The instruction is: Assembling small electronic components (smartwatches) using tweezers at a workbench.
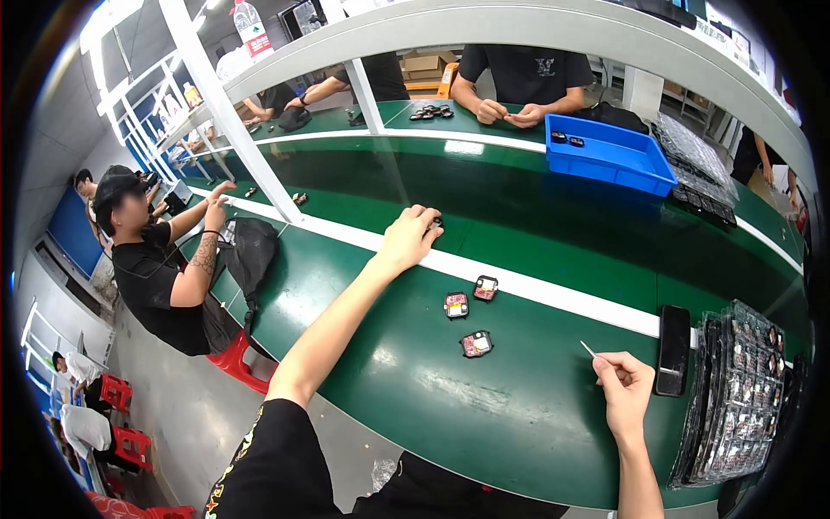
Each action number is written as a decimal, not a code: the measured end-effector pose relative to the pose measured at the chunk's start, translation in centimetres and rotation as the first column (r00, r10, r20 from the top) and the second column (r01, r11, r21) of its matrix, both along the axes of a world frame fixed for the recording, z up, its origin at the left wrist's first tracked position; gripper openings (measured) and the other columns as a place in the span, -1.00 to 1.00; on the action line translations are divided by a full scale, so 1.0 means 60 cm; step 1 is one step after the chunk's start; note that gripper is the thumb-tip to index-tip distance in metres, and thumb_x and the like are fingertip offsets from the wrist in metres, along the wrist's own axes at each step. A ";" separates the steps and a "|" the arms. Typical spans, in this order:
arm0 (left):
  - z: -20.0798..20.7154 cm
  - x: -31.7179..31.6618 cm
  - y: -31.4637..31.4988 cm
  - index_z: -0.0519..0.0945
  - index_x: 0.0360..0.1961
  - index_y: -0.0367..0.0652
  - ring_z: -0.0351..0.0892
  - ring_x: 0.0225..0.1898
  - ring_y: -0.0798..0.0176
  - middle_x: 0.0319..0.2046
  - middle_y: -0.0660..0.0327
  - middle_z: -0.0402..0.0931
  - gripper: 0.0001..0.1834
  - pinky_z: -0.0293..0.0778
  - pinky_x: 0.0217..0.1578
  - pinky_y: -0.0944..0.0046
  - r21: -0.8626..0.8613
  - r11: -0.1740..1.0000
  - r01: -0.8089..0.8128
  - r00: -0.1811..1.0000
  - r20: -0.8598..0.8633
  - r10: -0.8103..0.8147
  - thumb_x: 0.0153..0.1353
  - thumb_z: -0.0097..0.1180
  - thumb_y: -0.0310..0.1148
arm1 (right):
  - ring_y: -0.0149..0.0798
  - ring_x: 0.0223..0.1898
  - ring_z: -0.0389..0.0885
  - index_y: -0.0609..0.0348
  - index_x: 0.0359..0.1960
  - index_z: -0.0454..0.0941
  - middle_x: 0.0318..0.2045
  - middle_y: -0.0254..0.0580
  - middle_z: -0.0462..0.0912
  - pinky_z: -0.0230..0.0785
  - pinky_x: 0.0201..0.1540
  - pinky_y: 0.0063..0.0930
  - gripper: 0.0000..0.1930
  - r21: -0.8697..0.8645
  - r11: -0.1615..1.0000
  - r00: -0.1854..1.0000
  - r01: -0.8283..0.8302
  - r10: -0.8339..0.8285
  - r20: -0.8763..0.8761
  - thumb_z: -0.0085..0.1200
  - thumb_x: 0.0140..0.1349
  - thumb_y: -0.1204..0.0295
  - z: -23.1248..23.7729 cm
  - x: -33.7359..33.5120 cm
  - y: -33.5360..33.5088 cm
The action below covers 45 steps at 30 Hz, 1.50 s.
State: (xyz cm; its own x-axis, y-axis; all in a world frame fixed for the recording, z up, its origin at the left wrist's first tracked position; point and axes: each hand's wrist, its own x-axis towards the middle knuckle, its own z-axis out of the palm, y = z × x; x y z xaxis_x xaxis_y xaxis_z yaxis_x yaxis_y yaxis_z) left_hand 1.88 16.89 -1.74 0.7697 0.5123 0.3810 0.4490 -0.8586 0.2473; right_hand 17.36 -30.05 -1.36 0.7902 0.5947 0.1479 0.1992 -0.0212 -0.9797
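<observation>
My left hand (411, 235) reaches out past the white strip (536, 295), its fingers bent around a small black watch-like module (436, 222) on the far green surface. The fingers hide most of that module. In my right hand (624, 385), a thin pale stick-shaped tool (588, 349) is pinched, its tip pointing up and left. Three square watch-like modules lie on the near green table between my hands: one (486, 288) close to the strip, a second (456, 304) just left of it, and a third (475, 343) nearer me. Their upturned sides show red and silver parts.
A black phone (673, 350) lies right of my right hand, beside stacked clear trays (731, 398) of small parts. Across stands a blue bin (618, 166) with two dark modules. A co-worker sits opposite; another sits left by a black bag (251, 251). A white post (233, 112) rises left.
</observation>
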 end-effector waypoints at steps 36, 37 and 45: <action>0.037 -0.052 -0.409 0.75 0.21 -0.07 0.61 -0.17 0.13 -0.03 0.23 0.61 -0.34 0.51 -0.14 0.11 -0.189 0.647 0.738 0.657 -0.014 -0.754 0.19 0.64 0.04 | -0.62 -0.39 0.61 0.35 -0.07 0.86 -0.41 -0.38 0.78 0.41 -0.35 -0.67 -0.85 -0.012 0.997 0.976 -0.081 0.077 -0.206 0.36 0.52 0.48 0.022 -0.033 -0.004; 0.034 -0.055 -0.404 0.75 0.21 -0.07 0.61 -0.17 0.13 -0.03 0.23 0.61 -0.34 0.51 -0.14 0.11 -0.200 0.644 0.738 0.656 -0.012 -0.755 0.19 0.64 0.04 | -0.62 -0.39 0.61 0.35 -0.07 0.86 -0.41 -0.38 0.78 0.41 -0.35 -0.67 -0.85 -0.020 0.997 0.974 -0.080 0.074 -0.213 0.36 0.52 0.48 0.026 -0.039 -0.008; 0.038 -0.052 -0.395 0.73 0.17 -0.06 0.63 -0.17 0.13 -0.09 0.26 0.65 -0.40 0.48 -0.10 0.11 -0.354 0.614 0.705 0.675 0.070 -0.735 0.14 0.68 -0.12 | -0.51 -0.24 0.81 0.40 -0.08 0.84 -0.27 -0.18 0.89 0.65 -0.18 -0.61 -0.90 -0.027 0.984 0.946 -0.178 0.164 -0.280 0.37 0.50 0.59 0.031 -0.076 -0.034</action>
State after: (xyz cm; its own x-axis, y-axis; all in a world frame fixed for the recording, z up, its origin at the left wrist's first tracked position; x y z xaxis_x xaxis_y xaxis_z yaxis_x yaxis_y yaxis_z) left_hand -1.25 -6.83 0.57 0.9636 -0.1408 0.2273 -0.2484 -0.7859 0.5662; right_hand 12.78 -32.10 0.48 0.6818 0.7253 -0.0949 -0.0729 -0.0617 -0.9954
